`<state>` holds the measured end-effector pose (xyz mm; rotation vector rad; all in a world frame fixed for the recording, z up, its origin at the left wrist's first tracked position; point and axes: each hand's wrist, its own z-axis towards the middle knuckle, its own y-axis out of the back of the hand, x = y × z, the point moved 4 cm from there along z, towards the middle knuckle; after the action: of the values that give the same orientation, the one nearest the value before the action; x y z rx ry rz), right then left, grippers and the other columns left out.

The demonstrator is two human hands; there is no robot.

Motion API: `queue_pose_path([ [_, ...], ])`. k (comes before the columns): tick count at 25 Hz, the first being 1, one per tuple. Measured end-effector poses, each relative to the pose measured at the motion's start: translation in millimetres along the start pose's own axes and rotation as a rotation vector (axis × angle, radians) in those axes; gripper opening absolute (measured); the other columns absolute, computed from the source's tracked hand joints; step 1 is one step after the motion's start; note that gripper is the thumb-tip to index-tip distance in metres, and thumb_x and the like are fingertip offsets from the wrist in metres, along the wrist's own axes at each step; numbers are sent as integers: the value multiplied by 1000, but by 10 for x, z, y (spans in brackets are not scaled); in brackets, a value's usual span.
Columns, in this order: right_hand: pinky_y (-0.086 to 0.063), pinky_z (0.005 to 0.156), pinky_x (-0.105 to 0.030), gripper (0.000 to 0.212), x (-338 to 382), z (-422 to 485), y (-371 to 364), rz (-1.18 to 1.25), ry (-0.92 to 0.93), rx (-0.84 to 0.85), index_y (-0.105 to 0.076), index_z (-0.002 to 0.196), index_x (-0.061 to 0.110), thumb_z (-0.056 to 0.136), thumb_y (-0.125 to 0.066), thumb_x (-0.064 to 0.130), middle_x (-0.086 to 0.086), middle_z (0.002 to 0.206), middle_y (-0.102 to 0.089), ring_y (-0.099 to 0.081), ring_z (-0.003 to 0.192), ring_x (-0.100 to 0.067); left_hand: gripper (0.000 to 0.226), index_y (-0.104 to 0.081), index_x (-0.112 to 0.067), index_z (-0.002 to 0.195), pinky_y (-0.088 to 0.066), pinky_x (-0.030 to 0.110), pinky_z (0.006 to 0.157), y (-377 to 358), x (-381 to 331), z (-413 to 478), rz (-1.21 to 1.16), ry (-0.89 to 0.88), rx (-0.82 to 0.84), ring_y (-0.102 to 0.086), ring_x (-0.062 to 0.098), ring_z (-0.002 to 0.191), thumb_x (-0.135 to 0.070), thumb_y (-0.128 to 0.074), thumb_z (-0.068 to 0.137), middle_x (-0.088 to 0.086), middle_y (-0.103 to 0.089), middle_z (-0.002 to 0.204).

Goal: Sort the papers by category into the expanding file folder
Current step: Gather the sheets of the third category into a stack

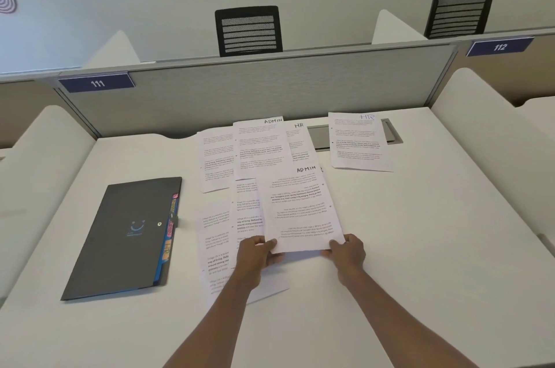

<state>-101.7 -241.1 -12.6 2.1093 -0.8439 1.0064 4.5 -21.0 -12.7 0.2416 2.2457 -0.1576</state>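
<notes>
A sheet marked ADMIN [301,208] is lifted a little over the desk, its printed text upside down to me. My left hand [258,253] pinches its near left corner and my right hand [348,252] pinches its near right corner. Under and around it lie several overlapping printed sheets [219,229]; one at the back is marked ADMIN [261,148], another HR [298,139]. A separate HR sheet [357,142] lies at the back right. The dark expanding file folder [126,235] lies closed flat on the left, coloured tabs showing along its right edge.
The white desk [420,247] is bounded by a grey partition [255,94] at the back and curved white side dividers. A grey cable hatch [318,136] sits in the desktop behind the papers. Two black chairs stand beyond the partition.
</notes>
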Motion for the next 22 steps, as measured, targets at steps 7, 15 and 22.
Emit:
queue_pose_path([
  [7, -54, 54, -30, 9, -35, 9, -36, -129, 120, 0, -59, 91, 3, 88, -67, 6, -12, 92, -68, -72, 75, -32, 9, -62, 4, 91, -64, 36, 55, 46, -34, -38, 175, -113, -180, -78, 30, 58, 10, -69, 93, 22, -71, 109],
  [15, -51, 98, -36, 40, 491, 374, -7, -268, 245, 52, -64, 122, 11, 92, -70, 37, 0, 116, -69, -65, 108, -24, 10, -78, 2, 102, -67, 40, 79, 250, -143, -71, -14, -165, 20, -79, 33, 81, 1, -69, 98, 19, -81, 102],
  [22, -56, 98, -51, 23, 642, 462, -260, 59, 90, 535, -71, 118, -1, 97, -65, 4, -15, 116, -75, -73, 107, -35, 31, -78, -1, 107, -64, 45, 80, 417, -269, 92, 112, -142, 82, -79, 30, 88, -30, -72, 99, 12, -82, 103],
])
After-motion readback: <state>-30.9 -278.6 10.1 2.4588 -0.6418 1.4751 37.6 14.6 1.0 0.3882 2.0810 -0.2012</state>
